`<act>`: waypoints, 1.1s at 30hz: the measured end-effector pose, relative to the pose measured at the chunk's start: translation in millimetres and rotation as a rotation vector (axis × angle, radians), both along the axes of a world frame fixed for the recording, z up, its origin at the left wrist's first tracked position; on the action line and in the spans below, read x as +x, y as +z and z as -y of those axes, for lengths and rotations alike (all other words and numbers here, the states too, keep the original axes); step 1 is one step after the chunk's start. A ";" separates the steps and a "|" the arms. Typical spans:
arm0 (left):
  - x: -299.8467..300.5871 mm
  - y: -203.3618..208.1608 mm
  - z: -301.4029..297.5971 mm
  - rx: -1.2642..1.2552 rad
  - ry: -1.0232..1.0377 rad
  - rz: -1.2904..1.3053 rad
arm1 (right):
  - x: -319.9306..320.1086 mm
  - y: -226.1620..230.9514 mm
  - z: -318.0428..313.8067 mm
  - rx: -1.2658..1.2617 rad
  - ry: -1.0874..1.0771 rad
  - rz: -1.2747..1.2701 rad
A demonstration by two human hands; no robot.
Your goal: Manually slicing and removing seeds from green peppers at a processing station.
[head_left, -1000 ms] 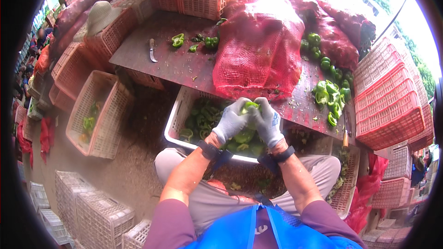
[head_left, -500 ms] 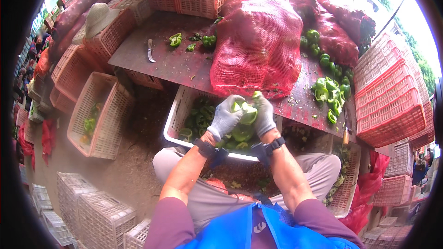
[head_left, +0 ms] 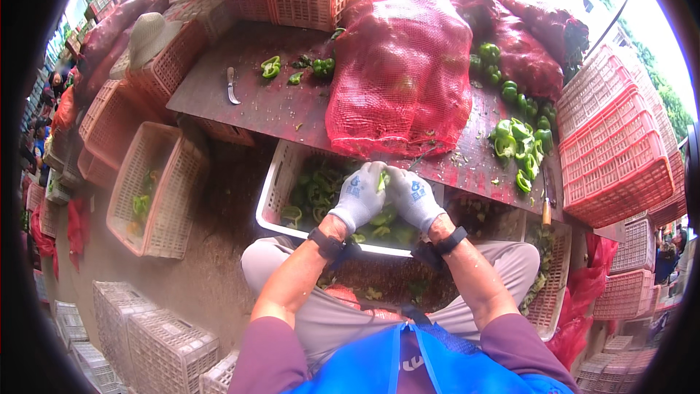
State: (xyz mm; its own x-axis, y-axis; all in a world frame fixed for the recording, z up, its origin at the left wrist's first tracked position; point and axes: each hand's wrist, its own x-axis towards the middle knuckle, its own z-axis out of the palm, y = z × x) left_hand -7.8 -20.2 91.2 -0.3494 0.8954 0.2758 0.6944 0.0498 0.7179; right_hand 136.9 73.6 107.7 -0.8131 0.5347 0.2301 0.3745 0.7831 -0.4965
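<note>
In a grey-white work glove, my left hand [head_left: 359, 195] is closed with its fingertips against those of my right hand [head_left: 413, 198], gloved alike. A bit of green bell pepper [head_left: 383, 181] shows between the two; the rest is hidden by the fingers. Both hands are over a white crate [head_left: 271, 201] at the table's near edge. Green pepper pieces [head_left: 310, 201] fill much of that crate. Just beyond my hands, a big red mesh sack [head_left: 401, 66] lies on the table [head_left: 266, 106].
A hooked knife [head_left: 232, 86] lies on the table's left, near a cut pepper [head_left: 270, 67]. Pepper halves [head_left: 514, 140] are heaped on the right, with a wooden-handled knife [head_left: 547, 208] below. A pale crate [head_left: 149, 190] stands to the left and stacked red crates [head_left: 620, 153] to the right.
My hands have drawn together and turned backs up, closing over the pepper, which was more exposed before. The view has shifted slightly.
</note>
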 end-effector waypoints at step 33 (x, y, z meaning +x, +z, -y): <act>-16.5 -11.0 1.3 -0.343 -0.202 0.209 | 19.1 -21.2 8.1 -0.416 0.008 -0.013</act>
